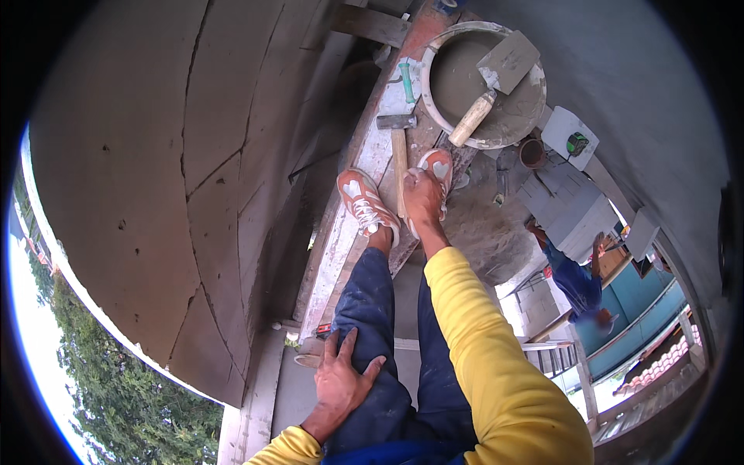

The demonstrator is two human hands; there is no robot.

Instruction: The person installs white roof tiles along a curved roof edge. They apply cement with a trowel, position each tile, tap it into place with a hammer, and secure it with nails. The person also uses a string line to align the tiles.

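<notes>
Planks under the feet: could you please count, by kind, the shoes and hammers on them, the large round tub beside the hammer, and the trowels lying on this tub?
Shoes: 2
Hammer: 1
Large round tub: 1
Trowel: 1
Total: 5

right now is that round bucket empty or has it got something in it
Not empty: grey material shows inside the bucket, partly under the trowel; how deep, I cannot tell.

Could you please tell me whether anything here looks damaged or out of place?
Yes: the wide greyish-brown surface on the left looks damaged; jagged dark cracks run and branch across it, unlike the smooth grey wall at upper right.
</notes>
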